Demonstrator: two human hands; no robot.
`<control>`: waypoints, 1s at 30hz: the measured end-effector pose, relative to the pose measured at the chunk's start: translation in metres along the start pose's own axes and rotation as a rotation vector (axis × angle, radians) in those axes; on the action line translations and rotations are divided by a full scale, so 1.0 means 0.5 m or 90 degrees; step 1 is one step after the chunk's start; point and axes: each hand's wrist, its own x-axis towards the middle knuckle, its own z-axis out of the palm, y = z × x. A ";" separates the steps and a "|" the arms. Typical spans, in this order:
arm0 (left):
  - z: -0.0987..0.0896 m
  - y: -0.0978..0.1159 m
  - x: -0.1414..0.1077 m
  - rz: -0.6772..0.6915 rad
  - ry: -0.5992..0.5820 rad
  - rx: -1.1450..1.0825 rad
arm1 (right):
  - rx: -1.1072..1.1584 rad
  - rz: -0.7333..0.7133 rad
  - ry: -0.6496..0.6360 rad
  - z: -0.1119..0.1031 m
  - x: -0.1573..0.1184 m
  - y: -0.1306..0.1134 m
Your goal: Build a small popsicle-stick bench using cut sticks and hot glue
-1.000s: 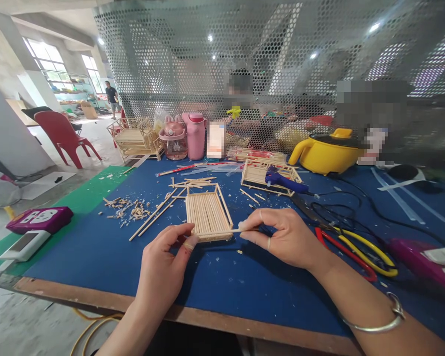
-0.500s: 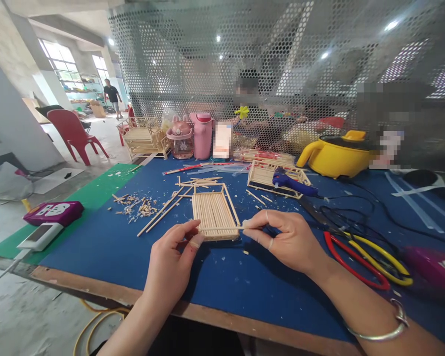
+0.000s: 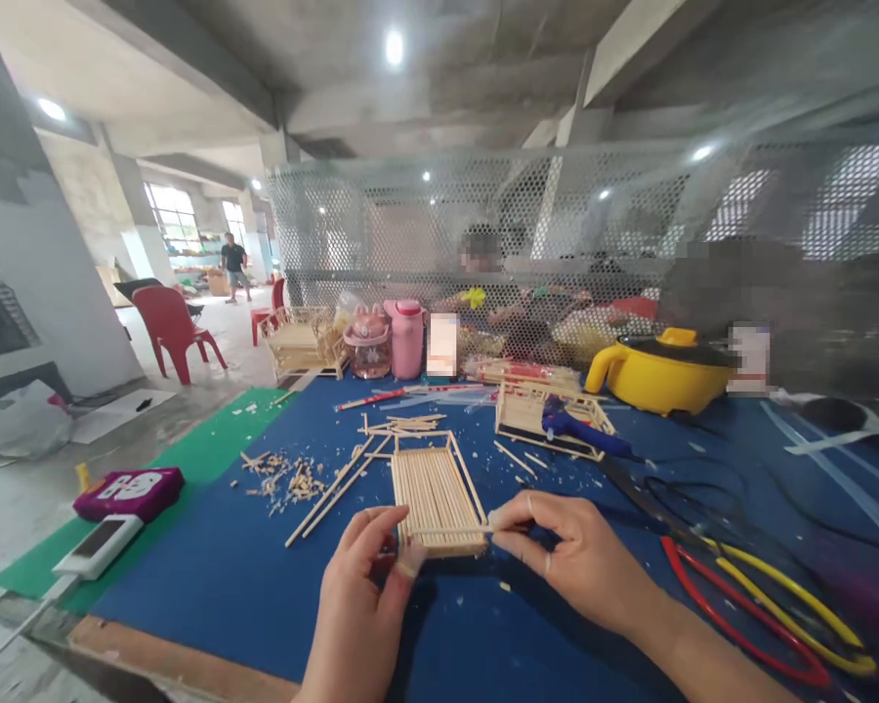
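A thin wooden stick [image 3: 450, 533] lies crosswise over the near end of a small frame of pale sticks [image 3: 439, 480]. My right hand [image 3: 575, 552] pinches the stick's right end between thumb and forefinger. At the other end my left hand [image 3: 370, 591] has thumb and forefinger closed about the stick, beside the frame's near left corner. The frame has a slatted floor and raised rails along its sides and far end. Loose sticks [image 3: 329, 493] lie to its left, close to a heap of short offcuts [image 3: 297, 478].
Behind, a blue glue gun [image 3: 582, 430] rests on another stick frame [image 3: 520, 415]. Red-and-yellow-handled pliers [image 3: 747, 596] lie at right, near cables. A yellow pot [image 3: 659, 376], pink bottle [image 3: 407, 342] and perforated screen [image 3: 381, 234] stand farther back. A purple device [image 3: 132, 493] sits left.
My view has tilted upward, so the table and hands appear lower. Both hands still hold the stick across the frame's near end, with little other change.
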 end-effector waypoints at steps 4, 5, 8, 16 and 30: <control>0.008 -0.021 0.003 -0.016 0.005 0.049 | 0.115 0.117 0.011 -0.020 0.011 0.004; 0.007 -0.021 0.005 -0.017 -0.015 0.064 | 0.162 0.146 0.019 -0.024 0.014 0.008; -0.002 -0.012 0.010 0.000 -0.061 0.086 | 0.314 0.225 0.082 -0.026 0.019 0.020; -0.036 0.000 0.030 0.074 -0.141 0.063 | 0.385 0.266 0.243 0.017 -0.031 -0.007; -0.049 -0.013 0.010 0.083 -0.118 -0.010 | 0.103 0.184 0.244 0.067 -0.134 -0.052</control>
